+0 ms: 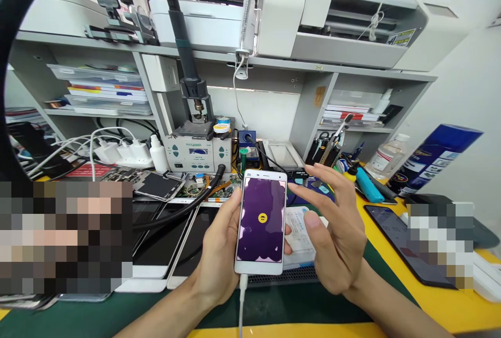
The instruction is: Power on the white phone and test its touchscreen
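A white smartphone (261, 223) is held upright in my left hand (219, 241), thumb along its left edge and fingertips showing at the right edge. Its lit screen is dark purple with a small yellow round icon in the middle and pale scalloped edges. From the phone's bottom end a white cable (242, 296) runs down out of view. My right hand (336, 223) hovers just right of the phone with fingers apart, holding nothing; its index fingertip is close to the upper right edge, and I cannot tell whether it touches. A small clear case (300, 236) lies behind the phone.
A soldering and hot-air station (198, 150) stands behind, its black hose (183, 210) curving over several phone panels. At right are a dark phone (403, 246), a clear bottle (389, 155) and a blue spray can (438, 160). A black ring (8, 93) frames the left; blurred patches hide some things.
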`<state>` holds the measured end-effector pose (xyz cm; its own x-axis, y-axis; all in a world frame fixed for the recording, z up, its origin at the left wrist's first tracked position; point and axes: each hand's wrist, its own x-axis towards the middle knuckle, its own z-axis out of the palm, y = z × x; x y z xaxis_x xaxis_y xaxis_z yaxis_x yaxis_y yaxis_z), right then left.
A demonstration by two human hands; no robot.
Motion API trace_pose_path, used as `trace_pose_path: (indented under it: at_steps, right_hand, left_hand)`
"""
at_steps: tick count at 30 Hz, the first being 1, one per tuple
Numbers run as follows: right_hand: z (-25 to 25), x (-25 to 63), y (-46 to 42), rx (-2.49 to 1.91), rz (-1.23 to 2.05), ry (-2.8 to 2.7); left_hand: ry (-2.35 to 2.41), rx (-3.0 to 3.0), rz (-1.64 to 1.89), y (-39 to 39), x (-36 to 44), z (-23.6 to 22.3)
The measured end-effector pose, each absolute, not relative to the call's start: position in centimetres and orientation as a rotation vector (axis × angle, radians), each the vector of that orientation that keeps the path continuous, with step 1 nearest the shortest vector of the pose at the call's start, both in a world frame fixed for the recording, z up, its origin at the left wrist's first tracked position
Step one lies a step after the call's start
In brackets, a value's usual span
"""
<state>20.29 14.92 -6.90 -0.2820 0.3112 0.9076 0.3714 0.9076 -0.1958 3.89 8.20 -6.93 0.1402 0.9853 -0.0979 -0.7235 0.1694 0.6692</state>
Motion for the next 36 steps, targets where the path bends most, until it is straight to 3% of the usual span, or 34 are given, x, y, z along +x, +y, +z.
trace_pose_path:
  at_steps: [36]
  right_hand:
    - [-6.8, 20.33, 14.85, -0.493, -0.064, -1.883]
  left_hand:
    - [0.617, 0.505, 1.315, 8.05, 4.06, -6.49]
